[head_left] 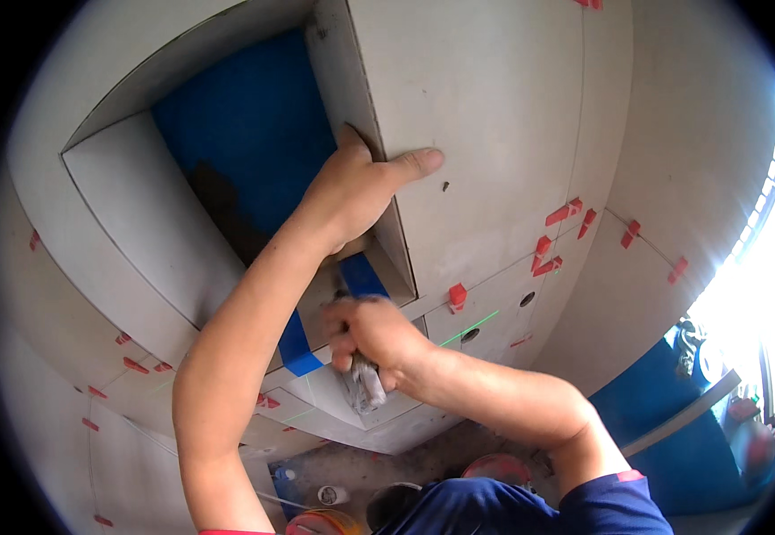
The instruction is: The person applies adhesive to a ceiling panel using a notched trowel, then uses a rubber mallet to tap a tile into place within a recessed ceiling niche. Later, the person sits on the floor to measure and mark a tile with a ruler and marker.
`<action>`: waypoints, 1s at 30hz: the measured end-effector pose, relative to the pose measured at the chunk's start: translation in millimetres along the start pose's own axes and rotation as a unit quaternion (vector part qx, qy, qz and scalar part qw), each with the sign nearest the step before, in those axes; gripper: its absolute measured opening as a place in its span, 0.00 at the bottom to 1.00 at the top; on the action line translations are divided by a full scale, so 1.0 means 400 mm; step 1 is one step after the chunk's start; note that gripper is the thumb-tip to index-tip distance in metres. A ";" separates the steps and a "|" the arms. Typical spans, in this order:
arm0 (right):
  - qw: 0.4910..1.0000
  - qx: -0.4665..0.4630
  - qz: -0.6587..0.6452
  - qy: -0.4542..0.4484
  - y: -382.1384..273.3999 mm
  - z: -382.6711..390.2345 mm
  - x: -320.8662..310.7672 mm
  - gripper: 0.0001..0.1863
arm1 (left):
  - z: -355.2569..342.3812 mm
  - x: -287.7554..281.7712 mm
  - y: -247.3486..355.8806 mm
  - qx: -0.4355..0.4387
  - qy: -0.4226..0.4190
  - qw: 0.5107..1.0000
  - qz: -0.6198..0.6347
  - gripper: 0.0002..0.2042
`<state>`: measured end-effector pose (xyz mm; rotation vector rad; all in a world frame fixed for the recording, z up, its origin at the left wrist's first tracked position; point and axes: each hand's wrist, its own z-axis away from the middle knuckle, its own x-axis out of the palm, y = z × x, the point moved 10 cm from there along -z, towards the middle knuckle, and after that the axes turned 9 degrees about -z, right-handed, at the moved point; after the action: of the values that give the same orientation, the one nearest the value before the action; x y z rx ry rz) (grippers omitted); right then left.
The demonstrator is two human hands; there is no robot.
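Buckets (494, 468) on dusty floor (361, 464)
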<state>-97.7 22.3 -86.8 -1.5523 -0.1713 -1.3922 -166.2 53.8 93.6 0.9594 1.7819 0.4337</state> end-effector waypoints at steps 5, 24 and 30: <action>0.998 0.026 0.048 0.009 0.066 0.058 0.025 0.10 | -0.008 -0.005 -0.021 0.005 0.023 0.999 -0.026 0.39; 0.998 0.045 0.049 -0.002 -0.002 0.190 -0.066 0.11 | 0.004 -0.019 -0.057 -0.010 0.006 1.000 -0.016 0.43; 0.999 0.034 -0.014 -0.001 0.009 0.184 -0.027 0.10 | -0.052 -0.158 -0.229 -0.157 0.058 0.947 0.273 0.52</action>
<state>-49.7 79.0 -85.4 -1.4997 -0.2404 -1.3918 -211.9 -48.7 79.2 1.2067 1.4658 1.1089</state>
